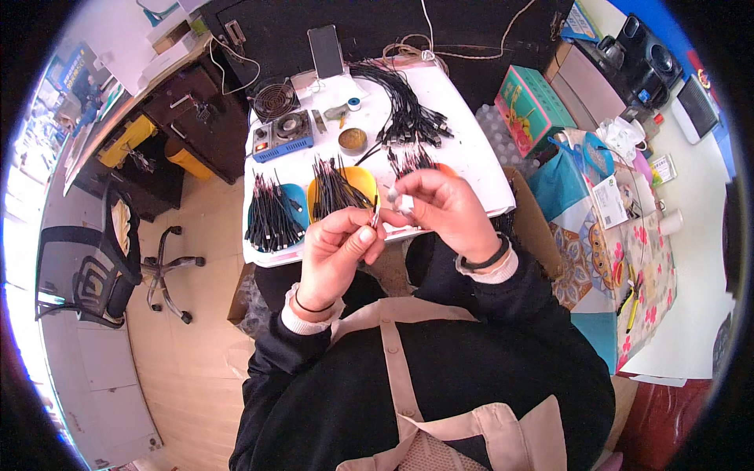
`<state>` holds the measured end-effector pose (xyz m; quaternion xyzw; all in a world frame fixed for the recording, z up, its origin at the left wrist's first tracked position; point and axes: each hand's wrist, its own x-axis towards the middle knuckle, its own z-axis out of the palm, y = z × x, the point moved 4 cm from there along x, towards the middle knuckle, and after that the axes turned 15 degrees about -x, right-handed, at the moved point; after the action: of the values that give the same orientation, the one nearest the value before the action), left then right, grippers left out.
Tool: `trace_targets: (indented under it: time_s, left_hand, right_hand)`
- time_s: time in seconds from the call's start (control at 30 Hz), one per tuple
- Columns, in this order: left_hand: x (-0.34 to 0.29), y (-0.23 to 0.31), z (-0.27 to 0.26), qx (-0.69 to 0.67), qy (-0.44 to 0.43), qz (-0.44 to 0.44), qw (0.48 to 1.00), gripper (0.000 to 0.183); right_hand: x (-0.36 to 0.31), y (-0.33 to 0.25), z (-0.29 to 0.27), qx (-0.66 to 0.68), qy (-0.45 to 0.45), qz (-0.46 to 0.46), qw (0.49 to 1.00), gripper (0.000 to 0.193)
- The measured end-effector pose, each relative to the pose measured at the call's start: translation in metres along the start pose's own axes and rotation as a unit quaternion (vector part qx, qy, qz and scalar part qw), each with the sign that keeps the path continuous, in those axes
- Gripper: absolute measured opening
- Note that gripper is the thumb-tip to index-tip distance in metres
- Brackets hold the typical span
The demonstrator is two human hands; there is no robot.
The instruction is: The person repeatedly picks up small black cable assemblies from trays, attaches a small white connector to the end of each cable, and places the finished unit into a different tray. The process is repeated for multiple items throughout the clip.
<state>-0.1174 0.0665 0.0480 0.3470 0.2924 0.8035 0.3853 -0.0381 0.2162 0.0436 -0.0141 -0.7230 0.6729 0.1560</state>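
My left hand (339, 250) is closed, with thumb and index finger pinching a short thin cable end (376, 213) above the table's front edge. Close by on its right, my right hand (446, 210) pinches a small white piece (405, 204) between its fingertips; its kind is too small to make out. Below and behind the hands stand three dishes of short black cables: a blue dish (294, 194), a yellow dish (363, 180) and an orange dish (448, 169), partly hidden by my right hand.
Farther back are a blue heating device (283, 137), a small fan (275, 100), a round tin (353, 140), a propped phone (326, 51) and a long black cable bundle (408, 102). A green box (532, 110) is at the right, an office chair (102, 255) at the left.
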Motion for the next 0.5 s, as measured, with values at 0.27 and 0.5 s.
trace_targets:
  time_s: [0.27, 0.5]
  left_hand:
    - [-0.008, -0.006, -0.003, -0.023, 0.01, -0.062, 0.998, 0.014]
    - [-0.003, -0.009, -0.016, -0.075, 0.165, 0.007, 0.983, 0.017]
  right_hand:
    - [0.011, -0.021, 0.011, 0.019, -0.016, 0.026, 0.999, 0.016]
    - [0.01, -0.017, 0.02, 0.013, 0.028, -0.056, 0.998, 0.009]
